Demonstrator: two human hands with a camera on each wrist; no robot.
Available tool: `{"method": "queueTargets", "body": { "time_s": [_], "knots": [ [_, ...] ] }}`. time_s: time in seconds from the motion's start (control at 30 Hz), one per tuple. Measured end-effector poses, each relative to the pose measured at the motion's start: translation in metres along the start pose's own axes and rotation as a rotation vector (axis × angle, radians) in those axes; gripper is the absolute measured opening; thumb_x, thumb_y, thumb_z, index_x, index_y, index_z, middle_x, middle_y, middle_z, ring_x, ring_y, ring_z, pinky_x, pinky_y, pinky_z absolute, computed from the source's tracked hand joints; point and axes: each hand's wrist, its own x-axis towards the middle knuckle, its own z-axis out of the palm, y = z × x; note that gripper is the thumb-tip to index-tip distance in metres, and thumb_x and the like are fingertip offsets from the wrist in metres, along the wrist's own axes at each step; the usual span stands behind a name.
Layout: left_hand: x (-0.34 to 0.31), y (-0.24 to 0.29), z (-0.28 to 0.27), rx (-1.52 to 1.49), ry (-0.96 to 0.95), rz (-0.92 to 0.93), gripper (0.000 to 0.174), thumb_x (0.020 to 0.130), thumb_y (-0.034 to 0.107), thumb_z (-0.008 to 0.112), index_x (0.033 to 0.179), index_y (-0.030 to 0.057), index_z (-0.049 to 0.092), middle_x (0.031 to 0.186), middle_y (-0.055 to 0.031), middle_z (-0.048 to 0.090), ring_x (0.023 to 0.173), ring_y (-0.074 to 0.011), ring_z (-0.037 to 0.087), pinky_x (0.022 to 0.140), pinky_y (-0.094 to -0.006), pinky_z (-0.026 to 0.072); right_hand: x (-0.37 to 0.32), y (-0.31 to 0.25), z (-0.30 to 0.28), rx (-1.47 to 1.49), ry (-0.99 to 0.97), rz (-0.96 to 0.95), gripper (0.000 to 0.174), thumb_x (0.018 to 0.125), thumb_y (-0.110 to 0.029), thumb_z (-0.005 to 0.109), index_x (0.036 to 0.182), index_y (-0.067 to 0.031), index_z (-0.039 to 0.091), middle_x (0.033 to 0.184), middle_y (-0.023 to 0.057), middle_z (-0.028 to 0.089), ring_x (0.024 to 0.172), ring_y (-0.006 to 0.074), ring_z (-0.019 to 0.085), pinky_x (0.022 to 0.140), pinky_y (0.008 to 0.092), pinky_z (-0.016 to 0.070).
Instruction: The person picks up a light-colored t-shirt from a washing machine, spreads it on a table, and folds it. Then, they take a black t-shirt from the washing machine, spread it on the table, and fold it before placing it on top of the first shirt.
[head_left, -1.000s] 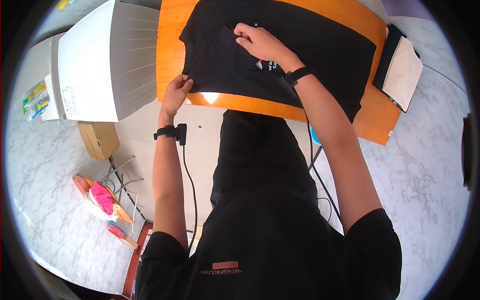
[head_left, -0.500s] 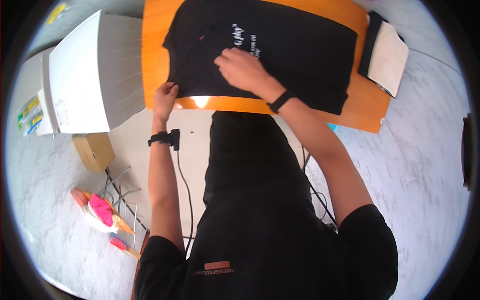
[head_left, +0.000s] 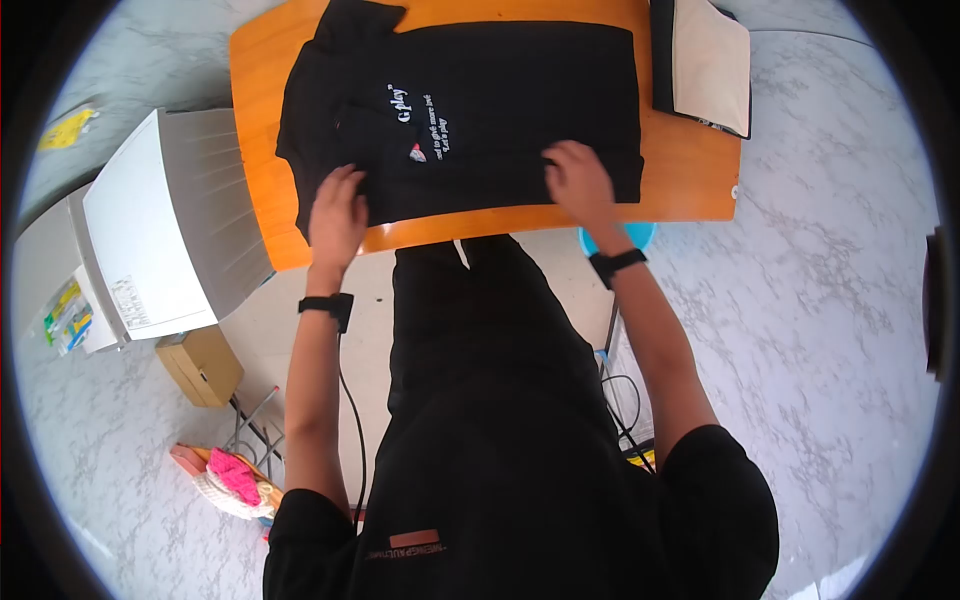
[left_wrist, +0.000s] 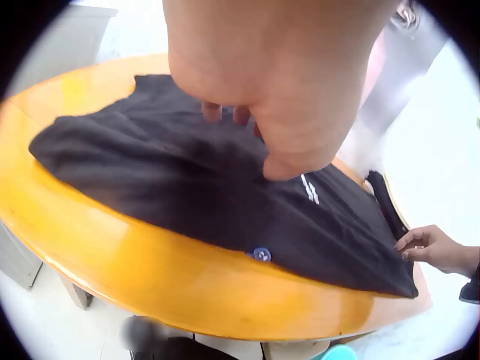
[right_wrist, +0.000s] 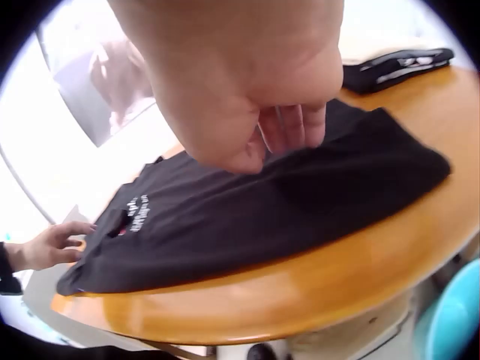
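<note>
A black T-shirt point(head_left: 520, 110) with white lettering lies spread on the orange wooden table, its short sleeve point(head_left: 365, 18) at the far left. Over the shirt's near left part is my left hand point(head_left: 338, 218), fingers loosely bent and apart in the right wrist view. My right hand point(head_left: 582, 185) hovers at the near right part, its fingers relaxed and bent downward close over the cloth. Neither hand shows cloth gripped between its fingers. In the left wrist view a small blue round piece point(left_wrist: 262, 255) shows at the shirt's near edge.
The wooden table point(head_left: 690, 180) has a curved near edge. A cream and black folded item point(head_left: 712, 65) lies at its far right corner. A white appliance point(head_left: 150, 215) stands to the left, with a cardboard box point(head_left: 203, 368) below it. A light blue bucket point(head_left: 640, 238) sits under the right edge.
My right hand has moved from the printed middle toward the shirt's right side. My left hand, earlier pinching the near left edge, has come off that hold and lies over the cloth. The head view has shifted.
</note>
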Motion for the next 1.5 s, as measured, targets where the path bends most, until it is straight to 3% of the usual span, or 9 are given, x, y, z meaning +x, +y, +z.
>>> {"method": "queueTargets", "body": {
  "time_s": [0.1, 0.2, 0.57, 0.73, 0.83, 0.93, 1.13, 1.43, 1.5],
  "knots": [
    [0.015, 0.008, 0.027, 0.112, -0.195, 0.085, 0.066, 0.093, 0.020, 0.076, 0.155, 0.0183, 0.052, 0.168, -0.0072, 0.042, 0.157, -0.0355, 0.034, 0.127, -0.0607, 0.0293, -0.025, 0.069, -0.009, -0.019, -0.010, 0.147, 0.036, 0.095, -0.015, 0.070, 0.130, -0.0074, 0.070, 0.143, 0.0144, 0.063, 0.136, 0.0343, 0.057, 0.115, 0.0461, 0.0482],
    [0.019, 0.007, 0.040, 0.219, -0.317, -0.092, 0.090, 0.090, 0.042, 0.081, 0.167, 0.0289, 0.035, 0.179, -0.0010, 0.022, 0.165, -0.0353, 0.015, 0.125, -0.0760, 0.0136, -0.040, 0.092, -0.020, -0.111, -0.120, 0.165, 0.077, 0.097, -0.026, 0.074, 0.165, -0.0192, 0.039, 0.175, 0.0079, 0.029, 0.161, 0.0330, 0.028, 0.125, 0.0544, 0.0356],
    [-0.006, 0.005, 0.032, 0.295, -0.473, -0.103, 0.103, 0.086, 0.063, 0.078, 0.170, 0.0313, 0.028, 0.180, -0.0055, 0.013, 0.166, -0.0393, 0.006, 0.118, -0.0848, 0.0099, -0.082, 0.072, -0.019, -0.297, -0.261, 0.230, 0.084, 0.096, -0.040, 0.075, 0.167, -0.0189, 0.035, 0.176, 0.0081, 0.026, 0.158, 0.0324, 0.032, 0.115, 0.0608, 0.0380],
    [0.023, -0.014, 0.023, 0.182, -0.057, 0.005, 0.049, 0.097, 0.031, 0.070, 0.142, 0.0122, 0.060, 0.152, -0.0138, 0.051, 0.149, -0.0381, 0.041, 0.123, -0.0653, 0.0268, -0.063, 0.077, -0.017, -0.255, -0.152, 0.203, 0.064, 0.096, -0.035, 0.076, 0.152, -0.0125, 0.053, 0.156, 0.0128, 0.047, 0.142, 0.0339, 0.048, 0.114, 0.0586, 0.0383],
    [0.089, -0.026, 0.004, 0.097, 0.133, 0.068, 0.027, 0.094, 0.012, 0.070, 0.120, 0.0066, 0.070, 0.130, -0.0159, 0.064, 0.125, -0.0381, 0.060, 0.108, -0.0485, 0.0481, -0.046, 0.075, -0.032, -0.248, -0.194, 0.232, 0.055, 0.095, -0.032, 0.077, 0.144, -0.0133, 0.059, 0.149, 0.0113, 0.052, 0.135, 0.0328, 0.052, 0.111, 0.0584, 0.0399],
    [0.155, -0.071, 0.014, 0.023, 0.214, -0.001, 0.024, 0.096, 0.013, 0.069, 0.119, 0.0058, 0.070, 0.121, -0.0188, 0.068, 0.118, -0.0415, 0.063, 0.101, -0.0494, 0.0523, -0.020, 0.083, -0.048, -0.248, -0.235, 0.229, 0.042, 0.094, -0.024, 0.078, 0.132, -0.0124, 0.067, 0.138, 0.0108, 0.060, 0.125, 0.0313, 0.059, 0.105, 0.0558, 0.0447],
    [0.268, -0.130, 0.025, 0.183, 0.121, -0.295, 0.042, 0.093, 0.031, 0.078, 0.125, 0.0056, 0.070, 0.120, -0.0209, 0.072, 0.114, -0.0407, 0.067, 0.100, -0.0500, 0.0538, 0.095, 0.141, -0.059, 0.143, 0.139, 0.185, 0.024, 0.093, -0.007, 0.073, 0.117, -0.0074, 0.073, 0.109, 0.0129, 0.072, 0.095, 0.0303, 0.072, 0.084, 0.0394, 0.0588],
    [0.343, -0.161, 0.012, -0.316, -0.323, -0.330, 0.035, 0.093, 0.025, 0.079, 0.120, 0.0041, 0.074, 0.089, -0.0043, 0.070, 0.076, -0.0167, 0.061, 0.072, -0.0321, 0.0500, 0.214, 0.196, -0.061, 0.012, -0.007, 0.211, 0.030, 0.090, -0.013, 0.078, 0.118, -0.0048, 0.071, 0.120, 0.0158, 0.073, 0.116, 0.0378, 0.070, 0.101, 0.0456, 0.0543],
    [0.343, -0.144, 0.000, -0.400, -0.407, -0.375, 0.032, 0.094, 0.023, 0.078, 0.120, 0.0045, 0.074, 0.085, 0.0007, 0.066, 0.070, -0.0110, 0.054, 0.067, -0.0280, 0.0457, 0.223, 0.203, -0.071, -0.002, -0.213, 0.208, 0.035, 0.089, -0.011, 0.080, 0.120, 0.0001, 0.068, 0.111, 0.0130, 0.072, 0.100, 0.0262, 0.070, 0.093, 0.0392, 0.0552]
  ]
}}
